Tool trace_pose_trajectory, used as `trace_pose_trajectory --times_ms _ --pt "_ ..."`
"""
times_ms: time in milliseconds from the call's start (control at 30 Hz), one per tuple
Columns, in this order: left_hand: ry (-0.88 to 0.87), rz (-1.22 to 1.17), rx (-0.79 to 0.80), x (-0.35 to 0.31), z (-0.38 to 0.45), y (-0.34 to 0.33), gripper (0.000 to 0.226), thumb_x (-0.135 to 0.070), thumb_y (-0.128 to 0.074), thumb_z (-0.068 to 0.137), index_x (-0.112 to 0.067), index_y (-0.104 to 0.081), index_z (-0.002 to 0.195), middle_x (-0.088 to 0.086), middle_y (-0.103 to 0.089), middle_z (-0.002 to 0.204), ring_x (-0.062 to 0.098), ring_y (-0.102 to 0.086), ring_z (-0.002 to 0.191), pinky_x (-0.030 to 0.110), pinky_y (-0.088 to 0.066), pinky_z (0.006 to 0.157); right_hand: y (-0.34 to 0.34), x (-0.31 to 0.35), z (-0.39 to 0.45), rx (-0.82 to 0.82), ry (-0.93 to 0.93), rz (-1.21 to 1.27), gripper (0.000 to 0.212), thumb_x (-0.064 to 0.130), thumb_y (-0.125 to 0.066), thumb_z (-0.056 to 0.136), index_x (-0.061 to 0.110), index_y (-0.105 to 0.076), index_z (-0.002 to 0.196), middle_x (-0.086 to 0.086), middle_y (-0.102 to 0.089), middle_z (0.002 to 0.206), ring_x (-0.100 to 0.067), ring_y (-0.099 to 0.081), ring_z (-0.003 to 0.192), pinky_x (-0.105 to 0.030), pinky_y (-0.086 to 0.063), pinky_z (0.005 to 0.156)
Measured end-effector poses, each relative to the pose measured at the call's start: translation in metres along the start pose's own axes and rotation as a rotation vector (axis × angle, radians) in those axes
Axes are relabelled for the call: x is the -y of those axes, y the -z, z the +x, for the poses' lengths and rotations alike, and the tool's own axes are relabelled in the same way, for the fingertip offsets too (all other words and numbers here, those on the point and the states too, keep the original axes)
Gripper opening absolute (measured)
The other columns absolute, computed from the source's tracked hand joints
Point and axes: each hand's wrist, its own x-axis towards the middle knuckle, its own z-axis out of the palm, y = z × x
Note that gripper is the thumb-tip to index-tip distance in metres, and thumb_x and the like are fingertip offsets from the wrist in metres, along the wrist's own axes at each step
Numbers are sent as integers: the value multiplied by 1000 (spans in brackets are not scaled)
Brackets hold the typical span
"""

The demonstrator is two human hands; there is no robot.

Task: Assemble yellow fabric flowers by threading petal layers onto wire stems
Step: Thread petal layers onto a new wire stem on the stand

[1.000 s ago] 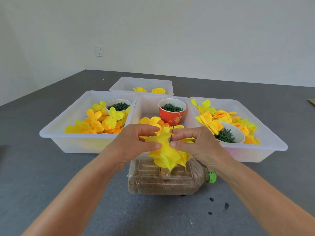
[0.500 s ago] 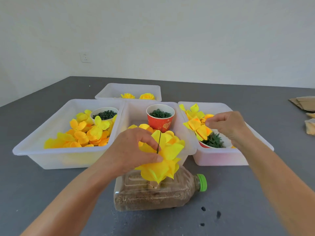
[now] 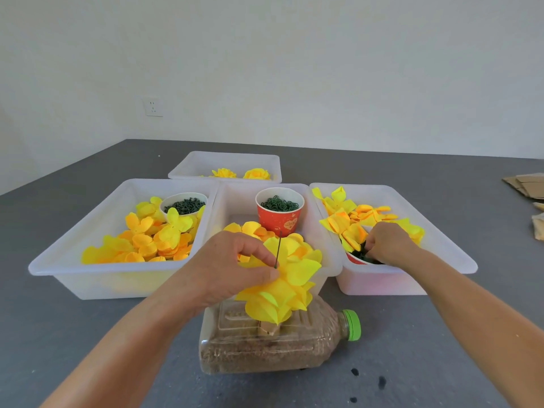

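A stack of yellow petal layers (image 3: 284, 287) sits threaded on a thin green wire stem (image 3: 278, 250) that stands upright from a sand-filled plastic bottle (image 3: 273, 344) lying on its side. My left hand (image 3: 232, 266) pinches the petals at the base of the wire. My right hand (image 3: 388, 244) reaches down into a cup of dark green parts (image 3: 360, 256) in the right bin (image 3: 441, 231), fingers curled among them. Whether it holds a piece is hidden.
Three white bins stand side by side, a fourth (image 3: 206, 163) behind holds two finished flowers. The left bin (image 3: 88, 231) has loose petals and a white cup of green rings (image 3: 184, 206). A red cup (image 3: 279, 212) stands in the middle bin. Cardboard scraps (image 3: 527, 185) lie far right.
My right hand left the wire stem, swung right and dropped into the cup in the right bin. My left hand kept its pinch on the petals. The camera view tilted up.
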Motion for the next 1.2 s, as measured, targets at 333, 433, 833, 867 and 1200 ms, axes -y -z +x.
trace_pose_trajectory --times_ms 333,433,833,867,1200 --pt "-7 -1 5 0 2 0 14 -26 -79 70 -38 -73 72 -23 -61 95 -5 -53 102 17 -43 84 24 -13 -5 -4 14 142 13 11 -69 80 -1 -71 84 -10 -63 81 -25 -61 84 -29 -46 72" --pt "0 -9 8 0 2 0 12 -27 -79 69 -37 -73 72 -21 -62 98 -1 -53 104 22 -44 88 30 -29 -4 13 10 498 4 -3 -66 79 -1 -69 79 -16 -67 71 -22 -61 68 -29 -52 65" --pt "52 -47 63 -7 0 10 27 -33 -85 62 -33 -74 86 -7 -67 107 6 -58 104 27 -45 94 38 -21 -22 30 75 1424 10 0 -62 82 8 -67 86 0 -68 62 -9 -64 56 -19 -52 52" --pt "62 -52 67 -8 0 13 28 -30 -85 64 -34 -74 89 -9 -67 106 3 -58 105 25 -46 93 41 -13 -28 66 110 1455 10 0 -62 82 8 -67 85 0 -68 61 -8 -64 55 -19 -52 50" --pt "-18 -272 -274 -27 10 17 12 -16 -71 79 -26 -72 73 -9 -72 72 -1 -63 67 13 -50 64 50 66 -72 393 289 1516 23 8 -68 57 4 -65 80 -7 -69 66 -10 -63 51 -20 -52 47"
